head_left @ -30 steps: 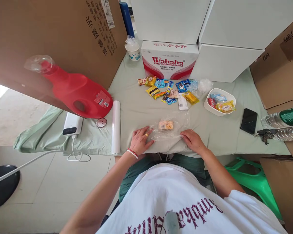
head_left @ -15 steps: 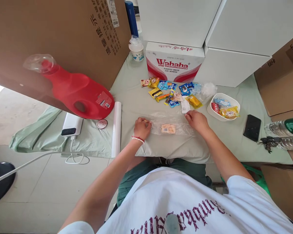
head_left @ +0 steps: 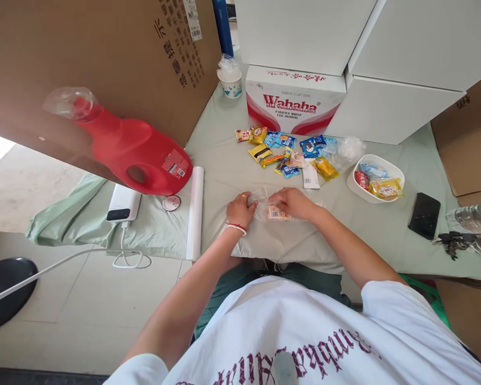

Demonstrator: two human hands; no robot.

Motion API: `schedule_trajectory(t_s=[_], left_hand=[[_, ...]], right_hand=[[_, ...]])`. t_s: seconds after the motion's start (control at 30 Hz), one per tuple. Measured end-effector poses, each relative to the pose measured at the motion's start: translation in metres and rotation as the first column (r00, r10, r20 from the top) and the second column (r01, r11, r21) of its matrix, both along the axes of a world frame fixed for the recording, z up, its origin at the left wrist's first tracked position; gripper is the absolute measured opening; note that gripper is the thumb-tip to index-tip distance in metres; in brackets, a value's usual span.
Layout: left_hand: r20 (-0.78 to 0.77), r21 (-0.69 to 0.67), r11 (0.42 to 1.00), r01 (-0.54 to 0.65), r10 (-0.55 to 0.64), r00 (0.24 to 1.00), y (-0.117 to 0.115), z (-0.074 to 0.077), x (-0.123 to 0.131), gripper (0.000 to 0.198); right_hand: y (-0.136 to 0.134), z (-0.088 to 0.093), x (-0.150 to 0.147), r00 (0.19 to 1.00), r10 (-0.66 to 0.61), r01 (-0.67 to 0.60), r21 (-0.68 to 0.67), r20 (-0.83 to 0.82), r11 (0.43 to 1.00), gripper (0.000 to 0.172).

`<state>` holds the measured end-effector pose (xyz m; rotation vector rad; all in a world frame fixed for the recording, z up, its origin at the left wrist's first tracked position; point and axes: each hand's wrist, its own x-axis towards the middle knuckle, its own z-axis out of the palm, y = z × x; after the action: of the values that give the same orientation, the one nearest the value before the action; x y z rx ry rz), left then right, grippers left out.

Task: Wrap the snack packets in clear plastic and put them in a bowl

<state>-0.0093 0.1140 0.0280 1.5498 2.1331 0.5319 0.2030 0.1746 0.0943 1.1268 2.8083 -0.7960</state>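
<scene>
A small biscuit packet (head_left: 277,214) with a pale orange wrapper and a barcode lies on clear plastic film (head_left: 260,211) near the table's front edge. My left hand (head_left: 241,209) is closed on the film's left end, where the plastic looks bunched. Over the packet's upper side, my right hand (head_left: 294,202) reaches in from the right and covers part of it. Its fingertips are blurred against the film, so their grip is unclear. Behind that hand lies a white packet (head_left: 310,176) with a barcode, among several colourful wrapped snacks (head_left: 273,159).
To the right are a white tub (head_left: 356,188) with snacks and a black phone (head_left: 424,215). A white roll (head_left: 194,214), a red jug (head_left: 144,155) and a power bank (head_left: 123,203) are on the left. Behind the snacks stands a Wahaha carton (head_left: 294,101).
My right hand has moved left from beside the white packet to above the biscuit packet. The film's left part is more bunched. My left hand keeps its place, and the view has shifted slightly.
</scene>
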Motion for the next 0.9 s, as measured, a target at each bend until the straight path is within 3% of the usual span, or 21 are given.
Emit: schedule_trajectory(t_s=[0.1,0.3,0.5,0.6,0.67,0.73,0.8,0.83,0.9], left_hand=[[0.093,0.013,0.999,-0.051,0.049,0.994,0.0,0.001,-0.004,0.022],[0.221,0.063,0.996,-0.066,0.05,0.974,-0.008,0.016,0.009,0.016],[0.197,0.183,0.96,0.21,-0.246,0.949,-0.03,0.029,0.07,0.021],[0.117,0.217,0.933,0.287,-0.317,0.941,-0.043,0.026,0.089,0.031],[0.007,0.204,0.912,0.355,-0.364,0.931,-0.05,0.024,0.094,0.038],[-0.116,0.149,0.897,0.415,-0.401,0.909,-0.055,0.025,0.096,0.046],[-0.207,0.082,0.894,0.441,-0.418,0.885,-0.058,0.027,0.097,0.052],[-0.242,0.055,0.893,0.448,-0.423,0.873,-0.059,0.028,0.097,0.054],[-0.293,0.024,0.891,0.453,-0.427,0.855,-0.06,0.032,0.097,0.055]], right_hand=[[-0.039,0.003,0.012,0.984,0.167,-0.172,0.099,0.063,0.98,0.038],[-0.074,-0.011,0.022,0.996,0.045,-0.06,0.193,0.081,0.979,0.045],[-0.097,-0.035,0.02,0.995,-0.06,0.077,0.216,-0.084,0.973,0.038],[-0.109,-0.045,0.032,0.973,-0.039,0.066,0.114,-0.227,0.991,0.031],[-0.112,-0.047,0.045,0.943,-0.15,0.163,0.017,-0.298,0.987,0.032],[-0.11,-0.044,0.058,0.851,-0.411,0.444,0.03,-0.326,0.896,0.034],[-0.101,-0.039,0.069,0.72,-0.619,0.681,0.153,-0.314,0.716,0.038],[-0.096,-0.036,0.074,0.692,-0.667,0.721,0.209,-0.278,0.661,0.045],[-0.084,-0.029,0.08,0.714,-0.687,0.697,0.222,-0.133,0.681,0.046]])
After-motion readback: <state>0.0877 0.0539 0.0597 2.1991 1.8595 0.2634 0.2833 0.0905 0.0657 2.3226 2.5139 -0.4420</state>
